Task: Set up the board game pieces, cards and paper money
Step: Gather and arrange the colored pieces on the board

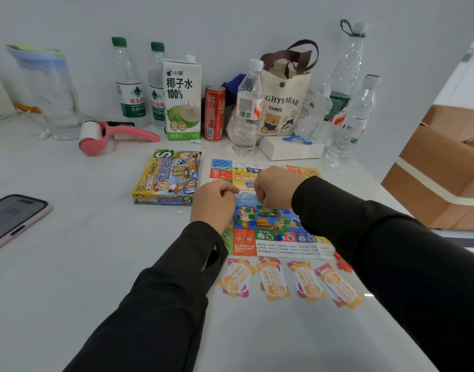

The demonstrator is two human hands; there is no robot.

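A colourful paper game board point(292, 248) lies flat on the white table. Small green and blue plastic pieces point(268, 214) are scattered over its middle picture. My right hand point(276, 187) hovers over them with fingers curled down, pinching a green piece. At the board's left edge, my left hand point(213, 204) rests with its fingers curled under; whether it holds anything is hidden. Several small stacks of orange and pink paper money point(273, 281) lie in a row in front of the board. Red pieces point(343, 264) sit at its right near corner. The game box point(167, 177) lies to the left.
Along the wall stand water bottles point(245, 114), a coconut water carton point(181, 99), a red can point(214, 114), a tote bag point(284, 103), a white box point(290, 149) and a pink lint roller point(107, 136). A phone point(11, 220) lies far left. A cardboard box point(442, 170) stands right.
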